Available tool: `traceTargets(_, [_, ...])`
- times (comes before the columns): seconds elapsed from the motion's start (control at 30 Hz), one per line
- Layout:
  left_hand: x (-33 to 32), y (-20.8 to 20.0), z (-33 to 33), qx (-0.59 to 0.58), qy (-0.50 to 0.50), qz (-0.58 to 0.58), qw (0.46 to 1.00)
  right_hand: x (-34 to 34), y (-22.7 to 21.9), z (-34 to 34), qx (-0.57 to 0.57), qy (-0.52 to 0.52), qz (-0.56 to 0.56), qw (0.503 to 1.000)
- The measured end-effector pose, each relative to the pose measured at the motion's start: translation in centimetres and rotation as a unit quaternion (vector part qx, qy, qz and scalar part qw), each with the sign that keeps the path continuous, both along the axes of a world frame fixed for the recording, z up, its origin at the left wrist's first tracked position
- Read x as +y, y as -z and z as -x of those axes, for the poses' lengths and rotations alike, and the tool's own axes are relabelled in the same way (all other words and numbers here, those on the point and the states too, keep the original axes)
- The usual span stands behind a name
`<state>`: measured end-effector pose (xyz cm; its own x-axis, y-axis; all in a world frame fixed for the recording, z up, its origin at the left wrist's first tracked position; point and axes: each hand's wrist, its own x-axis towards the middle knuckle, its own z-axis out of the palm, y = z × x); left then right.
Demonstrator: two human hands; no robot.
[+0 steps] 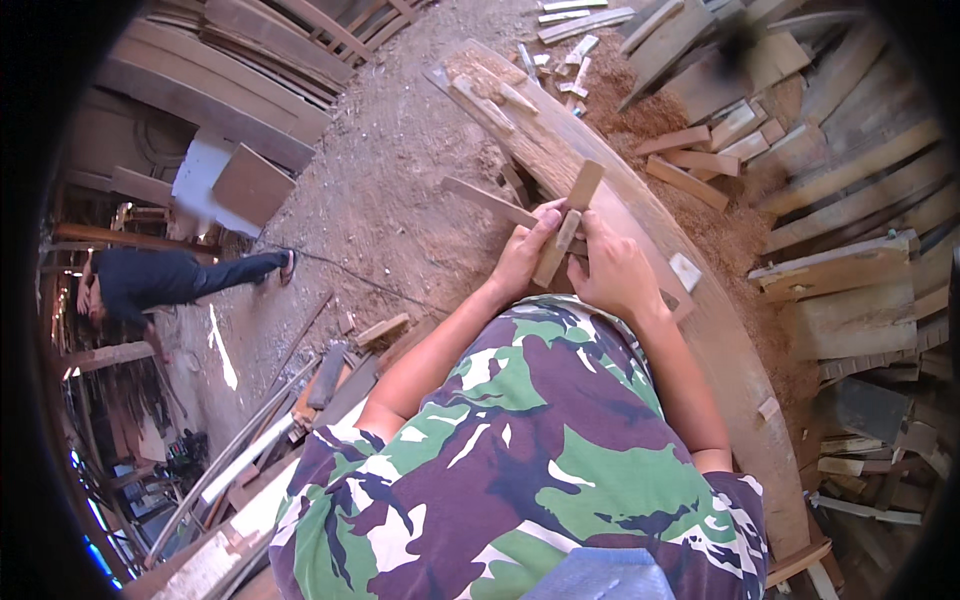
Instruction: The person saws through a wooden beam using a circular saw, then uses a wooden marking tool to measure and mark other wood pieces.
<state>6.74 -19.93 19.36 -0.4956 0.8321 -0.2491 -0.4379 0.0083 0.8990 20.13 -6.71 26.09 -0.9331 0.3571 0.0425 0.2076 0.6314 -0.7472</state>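
My left hand (522, 250) is closed around a flat, light brown wooden piece (585, 187), its thumb lying on top near the middle. My right hand (615, 265) closes on the same piece from the other side, fingers bent. A smaller pale wooden strip (569, 231) lies over it between my hands. From beside my left hand a thin dark wooden slat (485, 198) sticks out to the far left, crossing the piece's direction. Whether the slat is joined to the piece is hidden by my fingers. All this is held just in front of my body, over the bench's near-left edge.
A long wooden workbench (745, 395) runs along my right, with a small pale block (685, 272) on it. Beyond it lie wood shavings (640, 110) and stacked offcuts (690, 165). Boards (205, 90) lean far left. Another person (160, 285) bends over at left.
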Motion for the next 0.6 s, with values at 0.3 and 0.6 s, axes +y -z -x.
traceTargets(0.3, [-8.2, 0.1, 14.4, -0.086, -0.124, 0.05, 0.987, -3.0, -4.2, 10.0, 0.036, 0.097, -0.119, 0.988])
traceTargets(0.6, [-7.4, -0.6, 22.2, -0.108, -0.126, 0.011, 0.986, -3.1, 0.1, 16.7, -0.022, 0.112, 0.345, 0.932])
